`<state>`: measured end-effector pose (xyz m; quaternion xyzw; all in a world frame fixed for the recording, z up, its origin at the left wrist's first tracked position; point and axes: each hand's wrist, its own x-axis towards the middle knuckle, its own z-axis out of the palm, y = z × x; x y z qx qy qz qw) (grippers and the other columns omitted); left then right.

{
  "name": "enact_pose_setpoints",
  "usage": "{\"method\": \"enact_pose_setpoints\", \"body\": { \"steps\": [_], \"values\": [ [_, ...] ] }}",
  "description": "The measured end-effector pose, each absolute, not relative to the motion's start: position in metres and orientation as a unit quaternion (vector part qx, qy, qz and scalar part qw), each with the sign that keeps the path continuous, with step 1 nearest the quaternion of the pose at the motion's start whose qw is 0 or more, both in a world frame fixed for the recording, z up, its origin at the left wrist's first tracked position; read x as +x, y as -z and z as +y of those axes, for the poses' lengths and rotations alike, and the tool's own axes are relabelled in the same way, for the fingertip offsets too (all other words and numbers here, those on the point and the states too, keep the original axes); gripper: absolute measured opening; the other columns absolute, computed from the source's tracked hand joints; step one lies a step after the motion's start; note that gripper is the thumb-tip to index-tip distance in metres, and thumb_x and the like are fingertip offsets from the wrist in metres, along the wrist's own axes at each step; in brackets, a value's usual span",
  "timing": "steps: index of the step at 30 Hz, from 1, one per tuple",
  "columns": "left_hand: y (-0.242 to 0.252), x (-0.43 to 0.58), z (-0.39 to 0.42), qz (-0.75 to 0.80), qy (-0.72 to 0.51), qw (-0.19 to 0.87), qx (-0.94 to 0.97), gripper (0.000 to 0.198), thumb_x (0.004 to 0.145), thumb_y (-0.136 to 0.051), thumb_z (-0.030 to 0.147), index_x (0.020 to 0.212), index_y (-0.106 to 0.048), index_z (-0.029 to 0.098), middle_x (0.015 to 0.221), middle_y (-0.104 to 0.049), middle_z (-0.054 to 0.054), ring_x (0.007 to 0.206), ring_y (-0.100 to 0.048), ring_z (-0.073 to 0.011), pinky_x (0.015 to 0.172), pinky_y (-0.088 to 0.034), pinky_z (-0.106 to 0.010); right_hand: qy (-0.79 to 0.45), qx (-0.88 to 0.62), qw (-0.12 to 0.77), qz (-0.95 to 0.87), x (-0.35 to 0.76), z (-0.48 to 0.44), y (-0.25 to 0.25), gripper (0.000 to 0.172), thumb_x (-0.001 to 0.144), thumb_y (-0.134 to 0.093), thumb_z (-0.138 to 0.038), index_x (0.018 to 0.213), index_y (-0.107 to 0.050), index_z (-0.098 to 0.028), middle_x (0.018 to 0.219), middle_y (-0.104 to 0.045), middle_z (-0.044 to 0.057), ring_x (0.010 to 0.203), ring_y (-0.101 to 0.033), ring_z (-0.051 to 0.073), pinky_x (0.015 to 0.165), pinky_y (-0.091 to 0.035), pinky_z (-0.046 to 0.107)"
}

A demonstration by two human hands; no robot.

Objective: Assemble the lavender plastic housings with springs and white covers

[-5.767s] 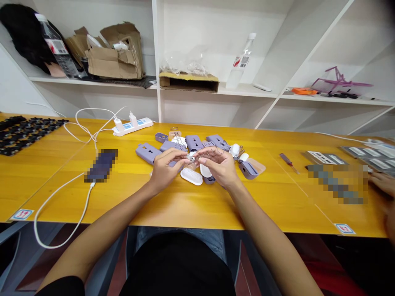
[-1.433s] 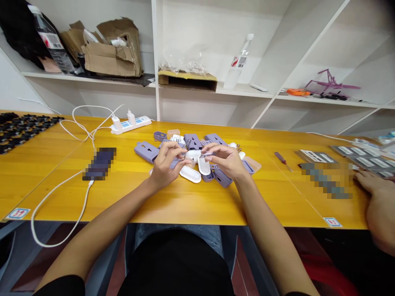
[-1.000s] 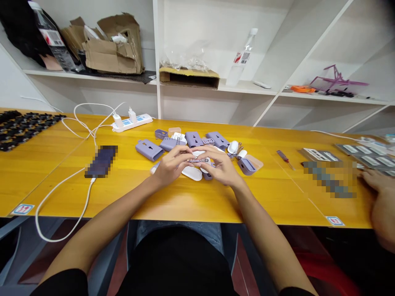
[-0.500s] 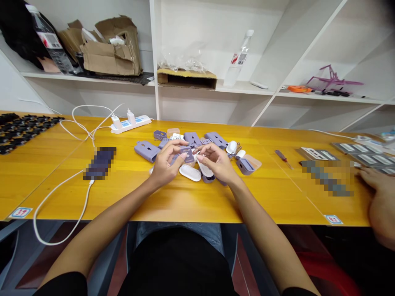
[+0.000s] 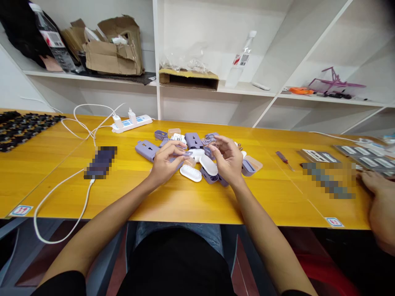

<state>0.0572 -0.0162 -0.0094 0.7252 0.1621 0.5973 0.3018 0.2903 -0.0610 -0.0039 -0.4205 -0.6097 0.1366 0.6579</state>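
Observation:
My left hand (image 5: 163, 165) pinches a thin purple plastic plate (image 5: 187, 154), seen almost edge-on. My right hand (image 5: 228, 161) is raised with curved fingers apart, and I see nothing held in it. Below and between the hands lie a white oval brush head with bristles (image 5: 190, 173), a smooth white oval piece (image 5: 209, 165) and an open purple case (image 5: 210, 176). Behind them are purple housings with cut-outs, one upright in the middle (image 5: 193, 141) and one at the left (image 5: 146, 150). Several smaller parts are partly hidden by my fingers.
A phone (image 5: 100, 162) on a white cable and a power strip (image 5: 132, 123) are at left. Rows of black parts (image 5: 27, 127) lie farther left. A screwdriver (image 5: 284, 160) and another person's hand (image 5: 375, 181) are at right. White shelves (image 5: 188, 98) stand behind.
My right hand has moved right, away from the purple plate, and its fingers have spread. My left hand keeps the plate, which has tilted from face-on to nearly edge-on.

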Motion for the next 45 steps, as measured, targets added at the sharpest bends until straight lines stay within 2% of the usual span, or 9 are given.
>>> {"method": "enact_pose_setpoints", "body": {
  "steps": [5, 11, 18, 23, 25, 30, 36, 41, 45],
  "values": [
    [0.011, 0.056, -0.013, 0.143, -0.591, 0.265, 0.748, 0.012, 0.089, -0.092, 0.026, 0.088, -0.081, 0.021, 0.115, -0.071, -0.010, 0.106, -0.073, -0.0219, 0.093, -0.061, -0.040, -0.284, -0.376, 0.647, -0.599, 0.281, -0.069, -0.004, 0.039, 0.097, -0.083, -0.049, 0.125, -0.074, -0.023, 0.094, -0.079, 0.006, 0.064, -0.062, 0.015, 0.057, -0.049, 0.030],
    [0.013, 0.057, -0.013, 0.153, -0.583, 0.266, 0.752, 0.014, 0.088, -0.093, 0.029, 0.095, -0.084, 0.022, 0.116, -0.073, -0.010, 0.112, -0.072, -0.0242, 0.099, -0.058, -0.041, -0.408, -0.365, 0.596, -0.587, 0.272, -0.076, -0.009, 0.046, 0.094, -0.085, -0.050, 0.130, -0.073, -0.023, 0.087, -0.075, 0.002, 0.054, -0.053, 0.011, 0.050, -0.040, 0.028],
    [0.015, 0.058, -0.014, 0.172, -0.593, 0.348, 0.705, 0.033, 0.083, -0.097, 0.036, 0.104, -0.079, 0.021, 0.116, -0.074, -0.011, 0.113, -0.073, -0.0239, 0.097, -0.061, -0.036, -0.463, -0.386, 0.560, -0.568, 0.258, -0.076, -0.005, 0.050, 0.082, -0.095, -0.050, 0.115, -0.073, -0.020, 0.082, -0.072, -0.001, 0.051, -0.046, 0.007, 0.048, -0.036, 0.025],
    [0.014, 0.062, -0.017, 0.198, -0.581, 0.457, 0.643, 0.065, 0.071, -0.105, 0.035, 0.125, -0.070, 0.021, 0.119, -0.078, -0.010, 0.114, -0.076, -0.0228, 0.100, -0.063, -0.034, -0.485, -0.385, 0.545, -0.566, 0.252, -0.078, -0.005, 0.052, 0.082, -0.094, -0.054, 0.114, -0.070, -0.021, 0.079, -0.072, -0.001, 0.050, -0.046, 0.008, 0.047, -0.034, 0.025],
    [0.014, 0.063, -0.017, 0.209, -0.569, 0.490, 0.627, 0.072, 0.068, -0.106, 0.034, 0.129, -0.070, 0.021, 0.118, -0.079, -0.010, 0.112, -0.077, -0.0231, 0.099, -0.064, -0.034, -0.488, -0.381, 0.542, -0.568, 0.251, -0.079, -0.005, 0.053, 0.081, -0.094, -0.054, 0.114, -0.069, -0.021, 0.079, -0.073, -0.001, 0.050, -0.047, 0.008, 0.047, -0.034, 0.025],
    [0.015, 0.061, -0.013, 0.228, -0.545, 0.532, 0.607, 0.064, 0.065, -0.108, 0.039, 0.117, -0.078, 0.018, 0.109, -0.082, -0.010, 0.102, -0.078, -0.0248, 0.096, -0.065, -0.039, -0.485, -0.387, 0.529, -0.579, 0.247, -0.078, 0.001, 0.053, 0.082, -0.093, -0.055, 0.113, -0.070, -0.020, 0.076, -0.069, -0.003, 0.052, -0.047, 0.008, 0.048, -0.036, 0.025],
    [0.011, 0.056, -0.010, 0.223, -0.539, 0.543, 0.605, 0.058, 0.078, -0.100, 0.050, 0.123, -0.081, 0.017, 0.120, -0.084, -0.013, 0.115, -0.078, -0.0268, 0.110, -0.059, -0.042, -0.425, -0.402, 0.527, -0.617, 0.247, -0.079, 0.002, 0.051, 0.088, -0.088, -0.058, 0.119, -0.075, -0.019, 0.084, -0.070, 0.001, 0.067, -0.056, 0.014, 0.061, -0.046, 0.029],
    [0.010, 0.055, -0.010, 0.207, -0.539, 0.575, 0.579, 0.054, 0.083, -0.097, 0.053, 0.123, -0.083, 0.019, 0.127, -0.083, -0.013, 0.120, -0.078, -0.0276, 0.112, -0.058, -0.042, -0.341, -0.401, 0.530, -0.665, 0.255, -0.078, 0.001, 0.052, 0.100, -0.073, -0.065, 0.127, -0.077, -0.021, 0.093, -0.072, 0.003, 0.079, -0.061, 0.018, 0.073, -0.049, 0.032],
    [0.012, 0.055, -0.009, 0.207, -0.527, 0.598, 0.567, 0.052, 0.083, -0.097, 0.052, 0.122, -0.083, 0.020, 0.130, -0.083, -0.013, 0.119, -0.079, -0.0264, 0.110, -0.059, -0.041, -0.292, -0.420, 0.535, -0.672, 0.259, -0.080, 0.004, 0.051, 0.106, -0.064, -0.065, 0.130, -0.074, -0.022, 0.083, -0.065, 0.000, 0.073, -0.056, 0.017, 0.070, -0.045, 0.032]
  ]
}}
